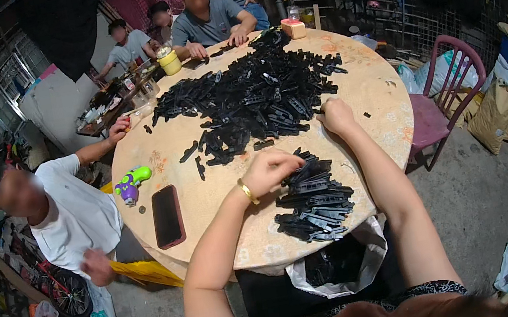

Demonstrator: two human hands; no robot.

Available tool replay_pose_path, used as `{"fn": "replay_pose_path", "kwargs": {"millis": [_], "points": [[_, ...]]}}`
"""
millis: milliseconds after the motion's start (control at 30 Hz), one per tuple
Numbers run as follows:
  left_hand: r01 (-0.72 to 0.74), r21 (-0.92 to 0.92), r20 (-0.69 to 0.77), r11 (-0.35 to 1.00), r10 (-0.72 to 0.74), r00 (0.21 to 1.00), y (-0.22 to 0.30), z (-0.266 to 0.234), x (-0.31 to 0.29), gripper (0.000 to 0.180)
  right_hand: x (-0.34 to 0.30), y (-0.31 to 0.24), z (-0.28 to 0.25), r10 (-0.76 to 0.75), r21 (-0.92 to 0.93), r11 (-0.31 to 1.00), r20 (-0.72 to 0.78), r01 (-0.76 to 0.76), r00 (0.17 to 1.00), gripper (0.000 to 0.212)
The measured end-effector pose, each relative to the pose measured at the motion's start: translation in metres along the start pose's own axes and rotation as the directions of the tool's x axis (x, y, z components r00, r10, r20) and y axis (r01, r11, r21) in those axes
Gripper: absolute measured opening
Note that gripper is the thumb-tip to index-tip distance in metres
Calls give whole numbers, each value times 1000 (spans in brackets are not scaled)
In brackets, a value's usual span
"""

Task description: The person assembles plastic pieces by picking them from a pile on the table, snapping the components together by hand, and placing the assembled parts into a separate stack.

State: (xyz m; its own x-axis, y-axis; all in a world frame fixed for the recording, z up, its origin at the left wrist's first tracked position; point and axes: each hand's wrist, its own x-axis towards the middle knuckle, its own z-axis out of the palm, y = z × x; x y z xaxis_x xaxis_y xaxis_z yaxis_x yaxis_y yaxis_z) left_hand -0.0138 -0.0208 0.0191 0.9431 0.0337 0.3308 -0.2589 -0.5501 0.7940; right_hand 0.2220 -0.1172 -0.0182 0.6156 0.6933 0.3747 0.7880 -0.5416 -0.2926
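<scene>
A large heap of long, thin black plastic parts (243, 96) covers the far middle of the round table. My right hand (337, 116) reaches to the heap's near right edge, its fingers closed at a black part there. Nearer to me lies a neat row of the same kind of parts (314, 199), stacked side by side. My left hand (269, 170), with a gold bangle (247, 191) at the wrist, is over the far end of that row. Its fingers are bent together, and whatever they hold is hidden.
On the cloth-covered table (213, 232) lie a phone (168, 216) and a green and purple toy (133, 183). An open white bag (342, 285) with black contents hangs at the near edge. Co-workers sit at left (68, 210) and far side (204, 22). A chair (448, 96) stands right.
</scene>
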Motion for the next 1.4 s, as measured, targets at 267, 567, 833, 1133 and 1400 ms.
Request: {"fn": "replay_pose_path", "kwargs": {"millis": [267, 567, 833, 1133, 1400], "points": [[349, 733, -548, 584, 203, 811, -51, -33, 2, 19, -4, -10, -10, 109, 163, 983, -134, -87, 985, 19], [471, 786, -454, 400, -142, 880, -65, -53, -10, 25, -12, -40, -17, -138, 903, 389, 253, -183, 957, 27], [366, 481, -607, 797, 1, 795, -39, -34, 7, 20, -30, -62, -26, -251, 952, 300, 143, -63, 958, 18], [184, -388, -626, 903, -404, 667, -44, -21, 11, 24, -42, -81, -8, -340, 920, 376, 25, 112, 940, 22], [168, -782, -290, 600, -590, 753, -16, -10, 10, 28, -46, -84, -15, -328, 687, 584, -287, 432, 900, 19]]}}
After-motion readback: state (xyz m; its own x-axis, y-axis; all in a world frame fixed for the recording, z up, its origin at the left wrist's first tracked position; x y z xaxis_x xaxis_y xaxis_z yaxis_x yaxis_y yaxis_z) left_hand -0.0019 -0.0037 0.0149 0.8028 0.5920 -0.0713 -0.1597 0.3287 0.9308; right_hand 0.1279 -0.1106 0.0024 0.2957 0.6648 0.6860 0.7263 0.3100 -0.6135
